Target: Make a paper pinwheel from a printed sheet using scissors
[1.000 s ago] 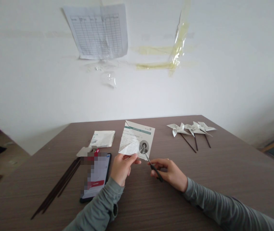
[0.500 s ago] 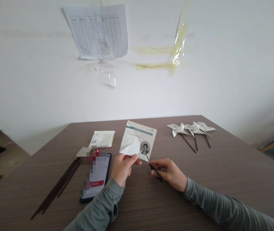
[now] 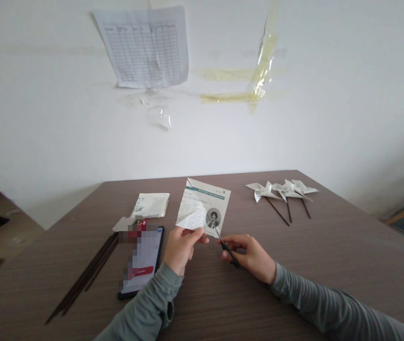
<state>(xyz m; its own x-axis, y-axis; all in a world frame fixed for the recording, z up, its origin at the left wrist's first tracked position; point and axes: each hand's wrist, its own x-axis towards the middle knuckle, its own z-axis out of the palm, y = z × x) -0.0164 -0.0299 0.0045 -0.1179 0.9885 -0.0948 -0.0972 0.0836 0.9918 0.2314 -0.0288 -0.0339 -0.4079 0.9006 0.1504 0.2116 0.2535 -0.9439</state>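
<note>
A square of printed paper with a green band and a round portrait is held up above the table. My left hand pinches its lower edge between thumb and fingers. My right hand is closed on a pair of scissors with dark handles. The blades lie at the paper's lower right corner and point up toward the portrait. Diagonal lines run in from the upper left and lower left corners of the square.
On the brown table, a paper stack, a phone, a small opened box and dark sticks lie left. Several paper pinwheels on sticks lie at the back right. A printed sheet is taped to the wall.
Almost nothing differs. The paper has shifted very slightly to the left, while both hands and the scissors keep nearly the same place.
</note>
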